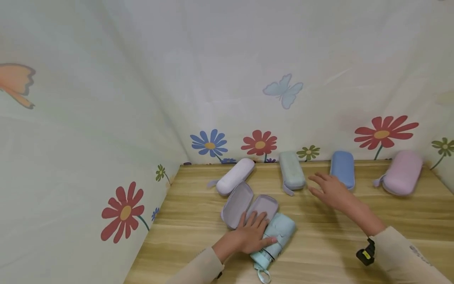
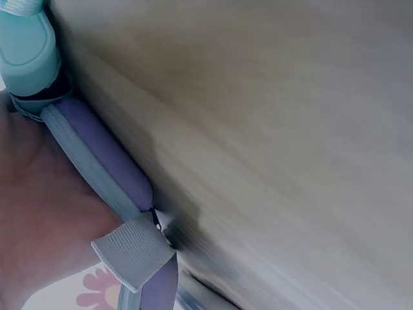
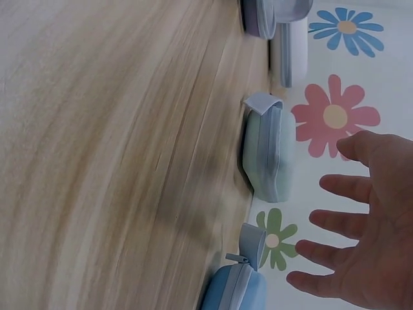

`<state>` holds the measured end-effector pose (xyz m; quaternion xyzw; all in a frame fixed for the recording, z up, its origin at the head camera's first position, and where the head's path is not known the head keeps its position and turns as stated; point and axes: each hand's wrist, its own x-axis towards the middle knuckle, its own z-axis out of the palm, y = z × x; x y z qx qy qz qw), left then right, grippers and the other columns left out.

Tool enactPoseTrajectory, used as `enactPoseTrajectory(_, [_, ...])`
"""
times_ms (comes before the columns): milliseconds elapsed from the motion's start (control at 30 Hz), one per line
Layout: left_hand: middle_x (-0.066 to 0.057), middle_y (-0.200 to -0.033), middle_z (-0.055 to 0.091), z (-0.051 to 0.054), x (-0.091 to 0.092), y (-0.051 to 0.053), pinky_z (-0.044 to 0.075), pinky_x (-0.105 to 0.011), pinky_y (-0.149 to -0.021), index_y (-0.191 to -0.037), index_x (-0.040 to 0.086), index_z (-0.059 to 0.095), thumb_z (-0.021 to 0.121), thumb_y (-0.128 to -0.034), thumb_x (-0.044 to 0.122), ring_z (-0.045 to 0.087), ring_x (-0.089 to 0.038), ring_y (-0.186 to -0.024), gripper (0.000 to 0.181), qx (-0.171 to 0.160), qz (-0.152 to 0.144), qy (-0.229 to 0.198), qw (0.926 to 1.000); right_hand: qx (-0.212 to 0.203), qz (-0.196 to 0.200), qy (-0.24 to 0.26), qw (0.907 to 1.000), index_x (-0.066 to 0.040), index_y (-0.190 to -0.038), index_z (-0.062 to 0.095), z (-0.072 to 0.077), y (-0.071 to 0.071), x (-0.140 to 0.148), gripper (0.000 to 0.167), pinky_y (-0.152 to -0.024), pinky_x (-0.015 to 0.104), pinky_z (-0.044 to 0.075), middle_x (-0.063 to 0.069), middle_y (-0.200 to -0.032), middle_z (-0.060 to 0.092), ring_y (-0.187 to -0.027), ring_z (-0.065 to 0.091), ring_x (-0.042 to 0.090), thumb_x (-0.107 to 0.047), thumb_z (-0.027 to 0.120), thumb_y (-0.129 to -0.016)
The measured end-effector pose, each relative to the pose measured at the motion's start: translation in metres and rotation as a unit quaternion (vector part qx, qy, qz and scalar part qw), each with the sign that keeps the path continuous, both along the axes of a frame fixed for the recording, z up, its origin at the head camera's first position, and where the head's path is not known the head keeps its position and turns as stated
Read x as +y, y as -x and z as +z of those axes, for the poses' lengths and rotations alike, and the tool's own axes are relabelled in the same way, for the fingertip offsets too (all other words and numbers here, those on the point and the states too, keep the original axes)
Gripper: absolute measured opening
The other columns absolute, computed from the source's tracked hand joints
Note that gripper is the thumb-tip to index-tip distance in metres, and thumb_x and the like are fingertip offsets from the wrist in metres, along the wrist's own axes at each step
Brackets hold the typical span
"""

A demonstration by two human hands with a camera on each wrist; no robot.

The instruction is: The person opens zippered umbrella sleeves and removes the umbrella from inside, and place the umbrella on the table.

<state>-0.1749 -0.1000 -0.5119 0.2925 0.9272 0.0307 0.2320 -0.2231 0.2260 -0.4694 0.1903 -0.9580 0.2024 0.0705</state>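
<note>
My left hand (image 1: 249,233) lies with spread fingers across the near half of an unzipped lilac zip case (image 1: 238,206), its thumb over a folded mint umbrella (image 1: 281,228). The left wrist view shows the palm (image 2: 45,206) beside the case's zip edge and grey pull tab (image 2: 137,250), with the umbrella's mint end (image 2: 29,51) above. My right hand (image 1: 331,192) hovers with fingers extended between a pale green case (image 1: 292,170) and a blue case (image 1: 343,167), holding nothing. In the right wrist view, that hand (image 3: 368,226) is apart from both cases.
A closed white-lilac case (image 1: 235,176) stands behind the unzipped one. At the far right is a closed pink case (image 1: 403,173). The wooden table (image 1: 184,221) ends at a flowered curtain (image 1: 227,79) at the back and left.
</note>
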Motion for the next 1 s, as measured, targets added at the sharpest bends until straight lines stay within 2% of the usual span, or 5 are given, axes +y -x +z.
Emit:
enactPoseTrajectory(133, [0.003, -0.171, 0.002, -0.003, -0.026, -0.012, -0.001, -0.062, -0.120, -0.164, 0.019, 0.019, 0.017, -0.0969, 0.077, 0.000, -0.029, -0.157, 0.089, -0.009, 0.001, -0.004, 0.9999, 0.002, -0.001, 0.003, 1.0000, 0.005, -0.136, 0.059, -0.003, -0.001, -0.004, 0.047, -0.099, 0.071, 0.039, 0.036, -0.139, 0.051, -0.122, 0.049, 0.060, -0.025, 0.064, -0.100])
enactPoseTrajectory(367, [-0.001, -0.171, 0.005, -0.004, -0.070, -0.035, 0.001, -0.064, -0.119, -0.162, 0.016, 0.023, 0.017, -0.0988, 0.075, 0.004, -0.032, -0.157, 0.087, 0.002, 0.020, -0.015, 0.9997, -0.001, -0.004, 0.004, 1.0000, 0.006, -0.135, 0.060, -0.006, -0.003, -0.007, 0.047, -0.100, 0.071, 0.038, 0.037, -0.139, 0.051, -0.122, 0.049, 0.060, -0.026, 0.064, -0.101])
enactPoseTrajectory(633, [-0.005, -0.171, 0.004, -0.008, -0.120, -0.040, -0.006, -0.066, -0.117, -0.162, 0.012, 0.024, 0.022, -0.0988, 0.075, 0.000, -0.036, -0.156, 0.089, -0.020, 0.081, -0.054, 0.9951, 0.001, 0.000, 0.007, 1.0000, 0.005, -0.134, 0.060, -0.006, -0.001, -0.010, 0.046, -0.097, 0.070, 0.040, 0.036, -0.137, 0.052, -0.120, 0.051, 0.060, -0.025, 0.065, -0.100])
enactPoseTrajectory(800, [-0.009, -0.171, 0.005, -0.009, -0.153, -0.030, -0.007, -0.070, -0.115, -0.161, 0.009, 0.024, 0.027, -0.1010, 0.071, 0.000, -0.040, -0.155, 0.087, -0.013, 0.115, -0.072, 0.9907, 0.004, 0.004, 0.011, 0.9999, 0.006, -0.134, 0.060, -0.005, 0.001, -0.010, 0.046, -0.096, 0.070, 0.041, 0.037, -0.137, 0.052, -0.119, 0.052, 0.060, -0.024, 0.065, -0.101])
enactPoseTrajectory(1000, [-0.008, -0.171, 0.006, -0.027, -0.195, 0.008, -0.010, -0.067, -0.115, -0.162, 0.008, 0.023, 0.023, -0.0981, 0.076, -0.001, -0.039, -0.155, 0.093, 0.032, 0.147, -0.064, 0.9865, 0.008, 0.003, 0.013, 0.9999, 0.006, -0.134, 0.060, -0.003, 0.003, -0.011, 0.046, -0.095, 0.071, 0.041, 0.037, -0.137, 0.051, -0.121, 0.051, 0.059, -0.023, 0.066, -0.100])
